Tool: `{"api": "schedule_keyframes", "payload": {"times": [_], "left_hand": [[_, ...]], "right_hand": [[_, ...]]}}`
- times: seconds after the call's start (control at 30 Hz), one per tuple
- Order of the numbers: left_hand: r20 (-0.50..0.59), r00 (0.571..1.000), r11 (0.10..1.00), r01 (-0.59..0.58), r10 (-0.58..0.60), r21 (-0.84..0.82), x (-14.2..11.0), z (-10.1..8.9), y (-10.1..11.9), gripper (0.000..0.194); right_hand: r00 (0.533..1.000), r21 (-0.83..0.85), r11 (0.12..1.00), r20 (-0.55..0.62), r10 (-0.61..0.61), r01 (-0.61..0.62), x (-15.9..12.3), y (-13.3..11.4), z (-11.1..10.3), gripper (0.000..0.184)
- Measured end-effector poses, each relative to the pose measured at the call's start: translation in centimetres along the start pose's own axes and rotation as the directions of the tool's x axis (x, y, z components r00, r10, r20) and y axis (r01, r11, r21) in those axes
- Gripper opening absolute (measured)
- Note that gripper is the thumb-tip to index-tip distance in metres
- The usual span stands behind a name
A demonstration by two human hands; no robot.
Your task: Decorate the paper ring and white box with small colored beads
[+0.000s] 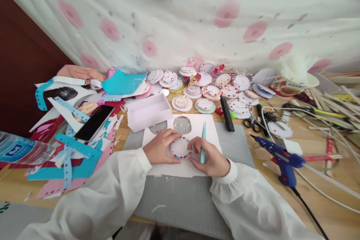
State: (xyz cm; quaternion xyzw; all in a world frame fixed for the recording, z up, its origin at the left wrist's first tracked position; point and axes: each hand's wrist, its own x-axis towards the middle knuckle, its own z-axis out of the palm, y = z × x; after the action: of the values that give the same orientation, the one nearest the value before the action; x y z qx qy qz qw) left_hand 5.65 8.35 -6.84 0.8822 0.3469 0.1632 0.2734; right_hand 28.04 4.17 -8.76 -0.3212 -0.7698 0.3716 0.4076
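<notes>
Head view: The disc (181,147) is over the white sheet (171,171), between the left hand (161,149) and the right hand (210,158). It is round, so it presents no long axis; a ring of coloured beads follows its rim. Neither hand is clearly nearer: both are at the rim, the left covering more of it.

Left hand: narrow, thumb and fingers spread around the disc's left side, holding it.
Right hand: narrow, fingertips at the disc's right edge. It also holds the tweezers (204,132), long axis roughly fore-and-aft, split end pointing away from the person. Exact fingertip contact on the disc cannot be told.

Surroundings: the sheet lies on the grey mat (180,200). The open box (149,109) is beyond the left hand; the glue gun (284,159) is to the right of the right hand.
</notes>
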Motion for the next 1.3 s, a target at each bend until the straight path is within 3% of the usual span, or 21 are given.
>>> {"api": "schedule_keyframes", "payload": {"times": [0.13,0.67,1.03,1.17,1.3], "left_hand": [[0.000,1.000,1.000,-0.014,0.014,-0.027,0.1,0.1,-0.3,0.074],[-0.110,0.992,0.990,0.039,-0.054,-0.135,-0.3,0.6,0.3,0.062],[-0.166,0.982,0.987,0.061,-0.086,-0.148,-0.6,1.0,0.5,0.055],[-0.177,0.981,0.988,0.051,-0.076,-0.143,-0.5,0.8,1.0,0.063],[-0.203,0.971,0.987,0.106,-0.129,-0.124,-0.3,0.7,1.7,0.059]], "right_hand": [[0.998,-0.077,0.996,0.043,-0.045,0.048,0.1,0.5,0.2,0.032],[0.978,-0.234,0.955,-0.056,-0.202,0.184,0.0,1.6,0.6,0.028],[0.979,-0.240,0.957,-0.086,-0.187,0.162,0.0,1.9,0.8,0.027],[0.976,-0.239,0.955,-0.086,-0.198,0.173,0.1,1.6,0.7,0.027],[0.979,-0.250,0.952,-0.054,-0.196,0.176,0.1,1.4,0.7,0.026]]}}
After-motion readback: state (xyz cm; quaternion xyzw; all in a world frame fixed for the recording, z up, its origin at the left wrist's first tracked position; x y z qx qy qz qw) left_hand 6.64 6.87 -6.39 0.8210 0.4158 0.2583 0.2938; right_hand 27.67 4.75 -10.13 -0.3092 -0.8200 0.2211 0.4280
